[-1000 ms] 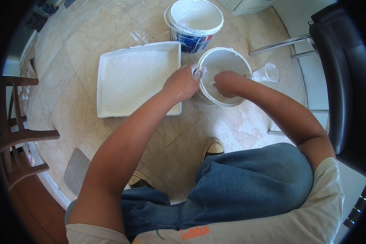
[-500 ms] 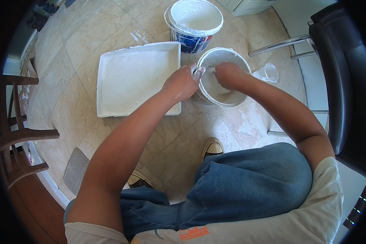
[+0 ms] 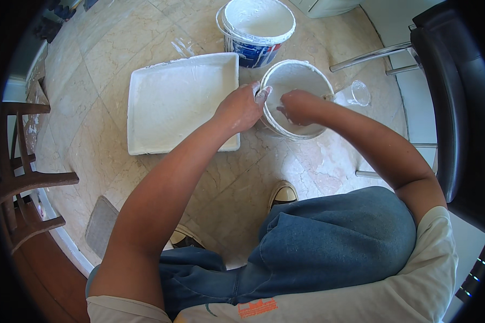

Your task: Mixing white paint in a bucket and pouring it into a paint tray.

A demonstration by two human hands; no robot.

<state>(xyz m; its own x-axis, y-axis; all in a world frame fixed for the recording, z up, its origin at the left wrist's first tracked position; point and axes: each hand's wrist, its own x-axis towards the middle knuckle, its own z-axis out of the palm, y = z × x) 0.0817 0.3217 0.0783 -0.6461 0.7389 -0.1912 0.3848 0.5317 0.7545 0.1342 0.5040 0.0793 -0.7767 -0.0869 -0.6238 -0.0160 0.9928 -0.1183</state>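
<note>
A paint-smeared bucket (image 3: 296,69) stands on the floor in front of me, its inside coated with whitish paint. My left hand (image 3: 241,109) is closed on the left side of its rim, with white paint on the thumb and fingers. Down inside the bucket is my right hand (image 3: 302,107), fingers curled and pointing downward; whatever they hold is hidden. Left of the bucket lies a white paint tray (image 3: 180,102), coated with pale paint. Behind it stands a second bucket (image 3: 256,51), blue and white, with paint over its rim.
A clear plastic cup (image 3: 355,95) lies just right of the near bucket. To the right is a black chair (image 3: 463,107) with metal legs. Brown wooden furniture (image 3: 35,180) stands at the left, near a grey mat (image 3: 101,226). White paint smears (image 3: 183,48) mark the tiles.
My right hand has shifted slightly left and nearer to me inside the bucket. My left hand keeps its grip on the rim.
</note>
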